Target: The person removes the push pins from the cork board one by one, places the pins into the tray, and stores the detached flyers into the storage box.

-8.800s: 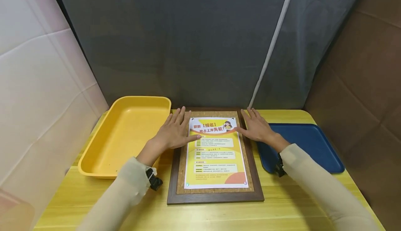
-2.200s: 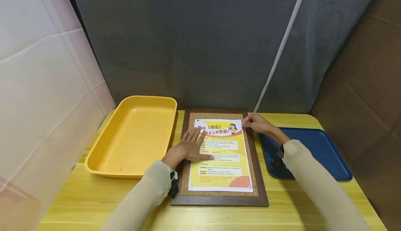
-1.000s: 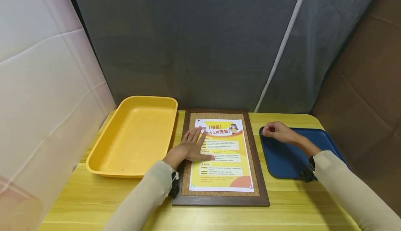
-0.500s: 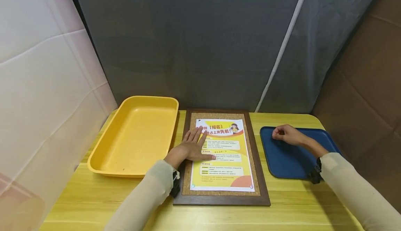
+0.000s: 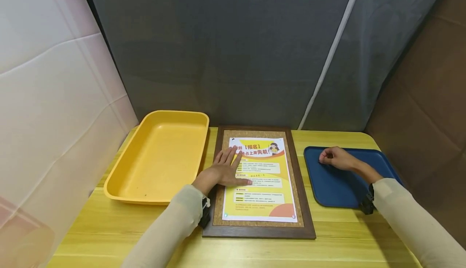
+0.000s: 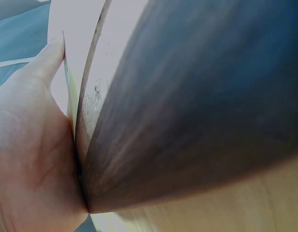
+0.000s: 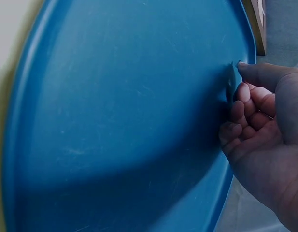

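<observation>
A yellow-and-white printed poster lies on a cork board with a dark brown frame. A small black tack shows at the poster's top left corner. My left hand rests flat on the poster's left side, fingers spread; the left wrist view shows the palm edge against the frame. Over the left part of a blue tray, the thumb and index finger of my right hand pinch a small dark tack-like thing, mostly hidden by the fingers.
A deep yellow tray stands left of the board, a few specks on its floor. Everything sits on a wooden table. A grey curtain hangs close behind, with pale and brown cloth walls at the sides.
From the poster's top right corner, my right hand has moved right and over the blue tray, fingers pinched; the black tack there is gone. My left hand has stayed pressed on the poster lately.
</observation>
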`<state>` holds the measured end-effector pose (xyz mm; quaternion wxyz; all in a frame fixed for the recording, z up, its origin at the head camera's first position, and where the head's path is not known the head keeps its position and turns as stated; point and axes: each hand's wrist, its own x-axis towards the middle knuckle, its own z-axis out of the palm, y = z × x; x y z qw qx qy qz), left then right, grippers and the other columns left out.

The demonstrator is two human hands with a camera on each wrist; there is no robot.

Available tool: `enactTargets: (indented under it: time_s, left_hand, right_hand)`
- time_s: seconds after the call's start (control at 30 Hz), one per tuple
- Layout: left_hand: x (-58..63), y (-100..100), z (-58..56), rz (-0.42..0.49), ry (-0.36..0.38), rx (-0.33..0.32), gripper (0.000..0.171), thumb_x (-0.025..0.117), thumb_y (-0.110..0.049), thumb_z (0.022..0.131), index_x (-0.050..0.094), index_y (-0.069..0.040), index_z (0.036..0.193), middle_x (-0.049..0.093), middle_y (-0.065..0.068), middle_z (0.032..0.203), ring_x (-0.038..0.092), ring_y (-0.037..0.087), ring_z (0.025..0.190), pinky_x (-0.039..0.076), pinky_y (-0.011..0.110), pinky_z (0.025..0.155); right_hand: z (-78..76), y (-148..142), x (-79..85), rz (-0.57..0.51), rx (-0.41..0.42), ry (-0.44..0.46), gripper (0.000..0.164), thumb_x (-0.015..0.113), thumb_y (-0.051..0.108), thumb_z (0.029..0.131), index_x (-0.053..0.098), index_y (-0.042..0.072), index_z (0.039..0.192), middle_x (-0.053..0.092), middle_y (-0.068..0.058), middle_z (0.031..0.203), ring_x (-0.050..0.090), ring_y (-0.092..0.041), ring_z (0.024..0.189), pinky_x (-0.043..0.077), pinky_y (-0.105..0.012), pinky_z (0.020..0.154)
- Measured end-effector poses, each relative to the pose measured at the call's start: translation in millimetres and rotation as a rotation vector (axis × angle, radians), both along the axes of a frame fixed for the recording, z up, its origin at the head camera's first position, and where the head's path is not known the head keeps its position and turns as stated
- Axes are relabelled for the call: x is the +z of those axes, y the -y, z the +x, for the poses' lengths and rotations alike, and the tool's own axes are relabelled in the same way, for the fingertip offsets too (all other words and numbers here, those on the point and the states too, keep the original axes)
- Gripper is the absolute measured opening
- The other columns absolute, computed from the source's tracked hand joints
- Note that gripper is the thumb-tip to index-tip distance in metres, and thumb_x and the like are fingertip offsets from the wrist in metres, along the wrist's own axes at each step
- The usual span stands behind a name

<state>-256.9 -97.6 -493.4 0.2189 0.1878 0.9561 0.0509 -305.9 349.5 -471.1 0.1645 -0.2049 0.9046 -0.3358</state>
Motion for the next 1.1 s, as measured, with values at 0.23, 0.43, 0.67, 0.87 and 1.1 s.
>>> enactTargets:
  time_s: [0.23, 0.43, 0.67, 0.87, 1.1]
  left_hand:
    - [2.6, -0.3, 0.6, -0.006, 0.010, 0.005, 0.121, 0.044, -0.090, 0.090, -0.016, -0.021, 0.169, -0.033, 0.004, 0.171, -0.027, 0.026, 0.160, -0.017, 0.052, 0.128]
    - [4.3, -0.6, 0.5, -0.008, 0.013, 0.007, 0.121, 0.042, -0.091, 0.089, -0.017, -0.021, 0.168, -0.034, 0.003, 0.171, -0.028, 0.026, 0.160, -0.018, 0.052, 0.128]
    - [3.1, -1.0, 0.6, -0.021, 0.014, 0.007, 0.120, 0.041, -0.092, 0.090, -0.017, -0.021, 0.168, -0.034, 0.004, 0.171, -0.028, 0.026, 0.160, -0.017, 0.053, 0.128]
    - [1.3, -1.3, 0.2, -0.026, 0.003, 0.008, 0.120, 0.040, -0.091, 0.090, -0.016, -0.021, 0.168, -0.033, 0.003, 0.171, -0.027, 0.025, 0.160, -0.017, 0.052, 0.128]
    - [1.4, -1.6, 0.8, -0.023, 0.007, 0.009, 0.120, 0.041, -0.091, 0.090, -0.016, -0.021, 0.169, -0.033, 0.003, 0.171, -0.028, 0.025, 0.160, -0.017, 0.052, 0.128]
  right_hand:
    - [-1.7, 0.4, -0.4, 0.014, -0.007, -0.005, 0.014, 0.059, 0.003, 0.107, 0.069, -0.005, 0.102, 0.069, -0.011, 0.096, 0.058, -0.020, 0.086, 0.049, -0.027, 0.075]
    - [-2.1, 0.3, -0.9, 0.021, -0.014, -0.020, 0.014, 0.060, 0.004, 0.106, 0.070, -0.004, 0.101, 0.069, -0.010, 0.095, 0.058, -0.019, 0.086, 0.050, -0.028, 0.074]
    - [-0.9, -0.3, -0.7, 0.019, -0.019, -0.036, 0.012, 0.060, 0.000, 0.104, 0.071, -0.005, 0.100, 0.071, -0.011, 0.095, 0.061, -0.018, 0.086, 0.051, -0.026, 0.074]
    - [1.6, 3.2, 3.7, 0.005, -0.050, -0.088, 0.012, 0.060, 0.000, 0.105, 0.071, -0.004, 0.102, 0.071, -0.012, 0.096, 0.061, -0.020, 0.086, 0.051, -0.026, 0.073]
    - [-1.2, 14.3, 9.4, 0.005, -0.105, -0.153, 0.013, 0.064, 0.007, 0.106, 0.071, -0.004, 0.107, 0.071, -0.010, 0.096, 0.062, -0.019, 0.086, 0.051, -0.025, 0.074]
